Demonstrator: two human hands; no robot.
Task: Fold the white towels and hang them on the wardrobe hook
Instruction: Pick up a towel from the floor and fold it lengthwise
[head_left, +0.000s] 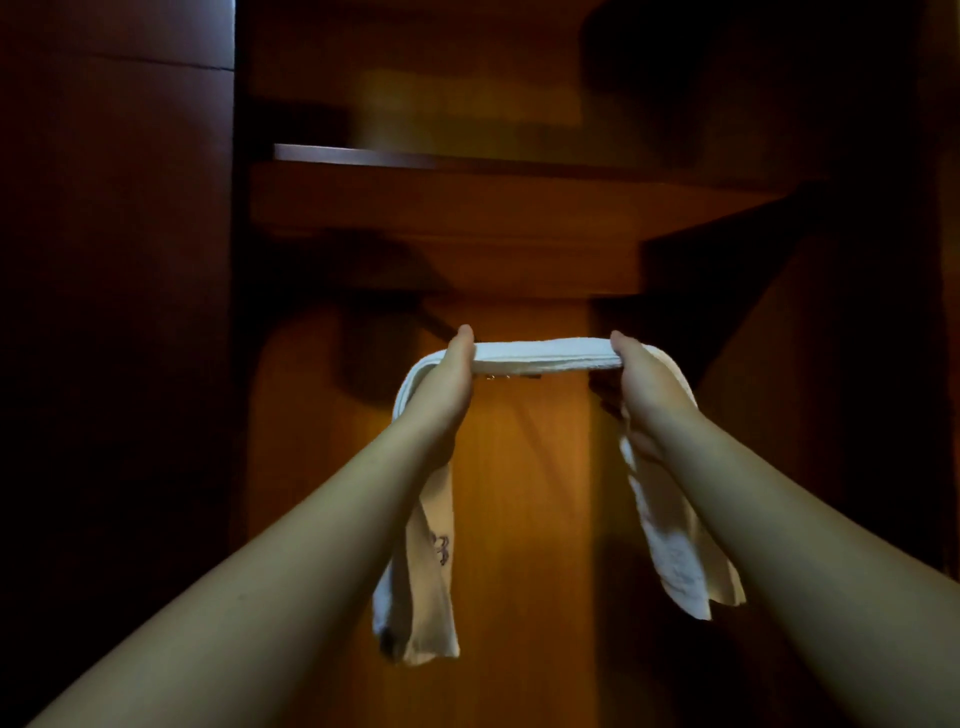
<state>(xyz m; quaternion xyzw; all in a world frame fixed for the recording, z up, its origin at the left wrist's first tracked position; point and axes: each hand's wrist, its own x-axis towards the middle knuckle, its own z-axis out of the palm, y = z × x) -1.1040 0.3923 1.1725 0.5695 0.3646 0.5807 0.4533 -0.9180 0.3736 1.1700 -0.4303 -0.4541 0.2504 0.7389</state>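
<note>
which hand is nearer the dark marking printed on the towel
Left. The left hand grips the towel above the hanging end that bears the marking; the right hand holds the opposite side.

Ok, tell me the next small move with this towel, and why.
Probably carry the towel forward and a little down, onto the small metal fitting glinting just beneath its middle, likely the hook. The left hand and right hand hold it stretched level, both ends hanging free. The fitting is too dim to confirm, so go slowly.
</note>
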